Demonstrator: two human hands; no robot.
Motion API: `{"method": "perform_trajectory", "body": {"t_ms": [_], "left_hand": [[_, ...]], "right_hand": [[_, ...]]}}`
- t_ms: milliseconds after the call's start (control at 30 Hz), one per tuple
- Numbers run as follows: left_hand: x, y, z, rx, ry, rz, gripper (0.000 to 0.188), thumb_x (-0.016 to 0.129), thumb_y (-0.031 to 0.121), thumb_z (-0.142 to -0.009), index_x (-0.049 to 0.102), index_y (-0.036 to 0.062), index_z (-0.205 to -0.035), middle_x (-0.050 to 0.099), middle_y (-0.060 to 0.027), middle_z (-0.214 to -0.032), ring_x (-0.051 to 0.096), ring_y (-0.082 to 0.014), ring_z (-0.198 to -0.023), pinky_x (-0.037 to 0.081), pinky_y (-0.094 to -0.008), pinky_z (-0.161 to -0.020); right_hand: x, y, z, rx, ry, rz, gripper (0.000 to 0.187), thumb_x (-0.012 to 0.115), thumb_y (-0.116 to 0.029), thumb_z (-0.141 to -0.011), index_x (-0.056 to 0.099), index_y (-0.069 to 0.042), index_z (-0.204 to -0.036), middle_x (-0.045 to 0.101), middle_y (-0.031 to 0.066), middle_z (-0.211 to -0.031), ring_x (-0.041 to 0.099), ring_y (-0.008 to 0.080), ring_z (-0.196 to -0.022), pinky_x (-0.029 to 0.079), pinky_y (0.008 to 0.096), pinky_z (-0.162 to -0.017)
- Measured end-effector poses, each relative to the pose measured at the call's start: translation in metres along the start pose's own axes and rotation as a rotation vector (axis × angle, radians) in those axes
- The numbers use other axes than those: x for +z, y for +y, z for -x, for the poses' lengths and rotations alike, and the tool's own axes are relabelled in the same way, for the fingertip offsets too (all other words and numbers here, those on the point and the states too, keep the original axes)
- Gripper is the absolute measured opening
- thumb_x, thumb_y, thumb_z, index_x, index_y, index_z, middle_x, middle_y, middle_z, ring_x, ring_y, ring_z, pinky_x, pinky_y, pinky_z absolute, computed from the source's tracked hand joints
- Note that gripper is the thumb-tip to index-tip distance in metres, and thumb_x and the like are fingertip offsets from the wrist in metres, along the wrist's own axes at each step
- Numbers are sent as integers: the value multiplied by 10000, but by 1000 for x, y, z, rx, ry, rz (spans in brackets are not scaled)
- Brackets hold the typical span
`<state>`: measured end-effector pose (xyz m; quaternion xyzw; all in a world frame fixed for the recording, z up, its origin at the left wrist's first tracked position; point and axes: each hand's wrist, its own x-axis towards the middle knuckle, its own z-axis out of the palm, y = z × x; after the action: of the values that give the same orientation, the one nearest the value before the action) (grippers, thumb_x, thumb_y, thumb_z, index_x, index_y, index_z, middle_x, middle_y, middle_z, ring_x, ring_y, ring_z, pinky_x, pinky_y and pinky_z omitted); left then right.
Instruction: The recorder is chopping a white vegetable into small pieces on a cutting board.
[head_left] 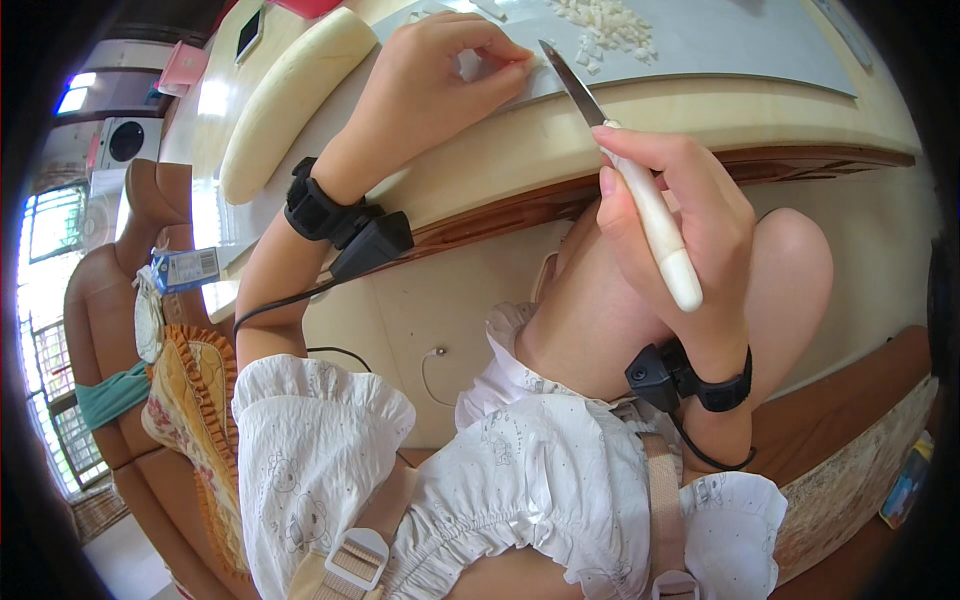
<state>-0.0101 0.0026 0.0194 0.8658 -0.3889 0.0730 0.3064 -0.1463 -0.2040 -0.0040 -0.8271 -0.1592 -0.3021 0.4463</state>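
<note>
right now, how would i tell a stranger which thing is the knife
Find the cream table across the top, then the right hand at its near edge. That hand grips the knife by a long white handle, blade pointing up and left over the table. Unlike the pale chopped pieces beyond it, it has a narrow, dark metal blade.

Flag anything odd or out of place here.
Mainly a white cable: it lies loose on the floor below the table, its visible end plugged into nothing. White chopped bits lie scattered on the grey board; no damage stands out.
</note>
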Motion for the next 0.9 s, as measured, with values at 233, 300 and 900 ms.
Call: {"method": "perform_trajectory", "body": {"t_ms": [233, 300, 900], "left_hand": [[1, -6, 5, -49, -7, 4, 105, 760, 82, -886, 742, -3, -945, 743, -54, -910, 666, -143, -877, 503, -286, -846], [1, -6, 5, -50, -9, 6, 105, 760, 81, -886, 742, -3, -946, 745, -54, -912, 667, -142, -878, 503, -284, -847], [0, 1, -2, 39, 12, 49, 117, 778, 64, -826, 759, -6, -917, 731, -123, -840, 666, -204, -735, 507, -304, -670]], "right_hand": [[0, -2, -1, 6, -81, 55, 280, 719, 62, -842, 726, -51, -1097, 743, 113, -944, 689, 211, -773, 551, 288, -680], [0, -2, -1, 8, -79, 47, 278, 721, 63, -840, 726, -51, -1095, 744, 113, -943, 687, 212, -770, 550, 289, -678], [3, -1, -3, 4, -77, 31, 281, 731, 41, -829, 735, -62, -1091, 715, 101, -891, 642, 222, -707, 512, 298, -621]]}}
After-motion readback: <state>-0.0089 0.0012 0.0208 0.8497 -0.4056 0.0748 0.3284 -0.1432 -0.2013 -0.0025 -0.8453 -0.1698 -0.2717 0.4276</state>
